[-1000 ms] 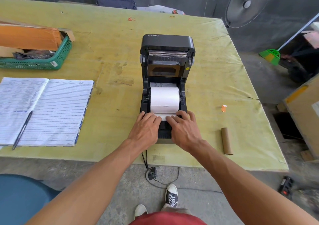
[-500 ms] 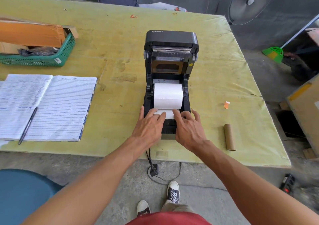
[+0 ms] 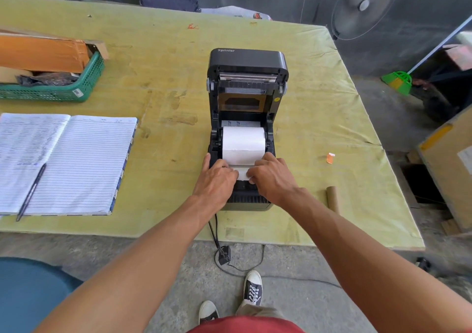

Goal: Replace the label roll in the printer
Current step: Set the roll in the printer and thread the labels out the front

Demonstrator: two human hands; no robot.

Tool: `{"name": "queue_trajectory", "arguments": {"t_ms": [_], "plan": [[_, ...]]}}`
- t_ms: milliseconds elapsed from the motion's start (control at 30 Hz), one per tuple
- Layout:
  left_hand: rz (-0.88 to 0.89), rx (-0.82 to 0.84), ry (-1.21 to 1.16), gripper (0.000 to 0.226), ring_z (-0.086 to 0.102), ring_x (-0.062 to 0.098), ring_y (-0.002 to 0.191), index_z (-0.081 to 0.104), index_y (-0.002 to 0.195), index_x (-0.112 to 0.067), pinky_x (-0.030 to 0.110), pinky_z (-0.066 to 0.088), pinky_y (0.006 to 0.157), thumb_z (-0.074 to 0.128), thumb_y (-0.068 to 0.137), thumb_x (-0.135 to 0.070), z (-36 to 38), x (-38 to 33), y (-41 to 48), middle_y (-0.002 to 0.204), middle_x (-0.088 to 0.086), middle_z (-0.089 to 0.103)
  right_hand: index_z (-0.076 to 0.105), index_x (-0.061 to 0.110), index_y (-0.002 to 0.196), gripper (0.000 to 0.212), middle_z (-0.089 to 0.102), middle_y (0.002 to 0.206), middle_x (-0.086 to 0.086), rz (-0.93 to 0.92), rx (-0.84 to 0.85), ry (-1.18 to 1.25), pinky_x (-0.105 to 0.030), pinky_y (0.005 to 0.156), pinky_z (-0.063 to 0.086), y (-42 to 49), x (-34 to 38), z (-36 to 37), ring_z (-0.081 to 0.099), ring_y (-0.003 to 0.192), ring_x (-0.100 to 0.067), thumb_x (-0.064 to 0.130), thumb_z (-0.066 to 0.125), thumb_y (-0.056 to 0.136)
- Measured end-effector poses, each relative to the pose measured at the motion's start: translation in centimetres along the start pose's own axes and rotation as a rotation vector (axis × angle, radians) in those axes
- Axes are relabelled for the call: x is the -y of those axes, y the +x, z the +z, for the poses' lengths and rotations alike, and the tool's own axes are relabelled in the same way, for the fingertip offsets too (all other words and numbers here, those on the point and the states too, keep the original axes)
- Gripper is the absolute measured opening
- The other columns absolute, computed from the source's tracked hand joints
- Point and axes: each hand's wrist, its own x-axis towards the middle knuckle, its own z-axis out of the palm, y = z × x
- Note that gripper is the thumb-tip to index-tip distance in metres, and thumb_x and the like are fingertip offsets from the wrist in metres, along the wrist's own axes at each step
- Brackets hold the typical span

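Note:
A black label printer stands on the yellow-green table with its lid tipped up and back. A white label roll lies in its open bay. The roll's loose end runs forward over the front slot. My left hand presses on the left side of that paper end, and my right hand pinches its right edge. An empty brown cardboard core lies on the table to the right of the printer.
An open lined notebook with a pen lies at the left. A green basket holding a cardboard box sits at the far left. A small orange scrap lies right of the printer. The printer's cable hangs off the near edge.
Both hands have drawn the paper end slightly forward over the front slot and closed in on it. The head camera has shifted a little.

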Motion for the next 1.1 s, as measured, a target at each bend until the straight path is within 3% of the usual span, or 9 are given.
{"name": "queue_trajectory", "arguments": {"t_ms": [133, 267, 400, 467, 533, 600, 667, 900, 1100], "plan": [[0.05, -0.007, 0.097, 0.018, 0.052, 0.02, 0.115, 0.063, 0.098, -0.013, 0.052, 0.005, 0.121, 0.059, 0.087, 0.001, 0.2, -0.2, -0.3, 0.096, 0.002, 0.07, 0.071, 0.018, 0.1, 0.016, 0.065, 0.095, 0.001, -0.012, -0.028, -0.061, -0.037, 0.084, 0.042, 0.1, 0.2, 0.4, 0.047, 0.103, -0.024, 0.011, 0.059, 0.094], [0.099, -0.056, 0.189, 0.016, 0.059, 0.025, 0.096, 0.061, 0.089, -0.011, 0.054, 0.017, 0.119, 0.065, 0.081, 0.003, 0.4, -0.1, -0.3, 0.077, 0.004, 0.067, 0.072, 0.019, 0.101, 0.019, 0.066, 0.094, 0.001, -0.045, -0.057, -0.023, -0.037, 0.085, 0.042, 0.3, -0.2, 0.6, 0.048, 0.103, -0.023, 0.028, 0.056, 0.098], [0.079, -0.06, 0.19, 0.018, 0.057, 0.026, 0.099, 0.061, 0.098, -0.009, 0.052, 0.015, 0.12, 0.046, 0.092, -0.001, 0.2, -0.2, 0.0, 0.084, 0.006, 0.066, 0.074, 0.018, 0.098, 0.03, 0.066, 0.093, 0.0, -0.053, -0.079, 0.004, -0.038, 0.086, 0.04, 0.2, -0.5, 0.8, 0.049, 0.104, -0.024, 0.039, 0.053, 0.099], [0.08, -0.088, 0.193, 0.022, 0.057, 0.026, 0.101, 0.061, 0.099, -0.009, 0.052, 0.015, 0.12, 0.041, 0.094, -0.002, 0.2, -0.3, -0.1, 0.086, 0.006, 0.067, 0.072, 0.016, 0.095, 0.024, 0.066, 0.09, -0.001, -0.057, -0.099, -0.02, -0.038, 0.084, 0.041, 0.2, -0.3, 1.0, 0.05, 0.101, -0.025, 0.033, 0.056, 0.098], [0.101, -0.133, 0.184, 0.015, 0.06, 0.027, 0.092, 0.063, 0.09, -0.008, 0.054, 0.023, 0.117, 0.05, 0.09, -0.001, 0.3, -0.4, -0.3, 0.077, 0.007, 0.067, 0.069, 0.015, 0.081, 0.01, 0.064, 0.077, -0.001, -0.063, -0.133, -0.075, -0.038, 0.076, 0.044, 0.0, 0.3, 0.9, 0.052, 0.089, -0.025, 0.022, 0.069, 0.089], [0.111, -0.197, 0.176, 0.012, 0.061, 0.028, 0.08, 0.063, 0.078, -0.007, 0.057, 0.034, 0.11, 0.057, 0.083, 0.002, 0.6, -0.3, -0.5, 0.066, 0.008, 0.063, 0.062, 0.013, 0.064, 0.021, 0.057, 0.06, -0.001, -0.065, -0.157, -0.102, -0.038, 0.063, 0.045, -0.3, 0.8, 1.0, 0.051, 0.073, -0.025, 0.01, 0.082, 0.071], [0.134, -0.257, 0.185, 0.014, 0.06, 0.029, 0.071, 0.062, 0.072, -0.006, 0.058, 0.041, 0.105, 0.056, 0.079, 0.004, 0.9, -0.4, -0.8, 0.059, 0.008, 0.059, 0.057, 0.012, 0.059, 0.028, 0.052, 0.054, -0.002, -0.097, -0.19, -0.101, -0.037, 0.058, 0.044, -0.8, 0.9, 1.3, 0.048, 0.066, -0.025, 0.005, 0.084, 0.064], [0.168, -0.322, 0.183, 0.022, 0.057, 0.027, 0.062, 0.061, 0.067, -0.006, 0.059, 0.044, 0.101, 0.045, 0.079, 0.005, 1.1, -0.7, -2.7, 0.052, 0.007, 0.053, 0.054, 0.011, 0.062, 0.025, 0.051, 0.058, -0.004, -0.133, -0.22, -0.105, -0.035, 0.059, 0.033, -2.7, 1.3, 1.6, 0.043, 0.066, -0.025, -0.001, 0.075, 0.068], [0.163, -0.309, 0.165, 0.018, 0.061, 0.028, 0.064, 0.061, 0.067, -0.007, 0.058, 0.047, 0.098, 0.064, 0.072, 0.009, 0.6, -1.0, -4.1, 0.051, 0.005, 0.054, 0.058, 0.012, 0.068, 0.02, 0.054, 0.063, -0.003, -0.116, -0.243, -0.099, -0.035, 0.061, 0.036, -4.0, 1.9, 1.6, 0.047, 0.067, -0.026, 0.002, 0.075, 0.065]]}}
